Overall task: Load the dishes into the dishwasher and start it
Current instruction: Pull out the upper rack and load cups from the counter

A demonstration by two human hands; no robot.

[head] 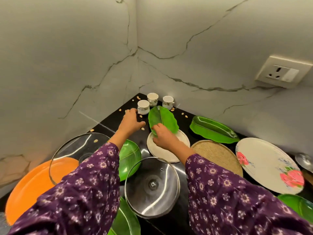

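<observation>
My right hand [163, 135] pinches the near edge of a green leaf-shaped plate [163, 118], held tilted above a round cream plate [166, 153] on the black counter [116, 119]. My left hand [132, 120] reaches to the back corner, fingertips next to one of three small white cups [143, 107]; whether it holds anything cannot be told. Peanut-like bits [142, 128] lie scattered around that hand. Both arms wear purple floral sleeves.
Two glass lids [152, 187] [76, 150] lie near me. An orange plate [33, 184], a green round plate [129, 158], a green leaf tray [213, 129], a woven mat [218, 155] and a floral plate [267, 165] crowd the counter. A wall socket [282, 72] is at right.
</observation>
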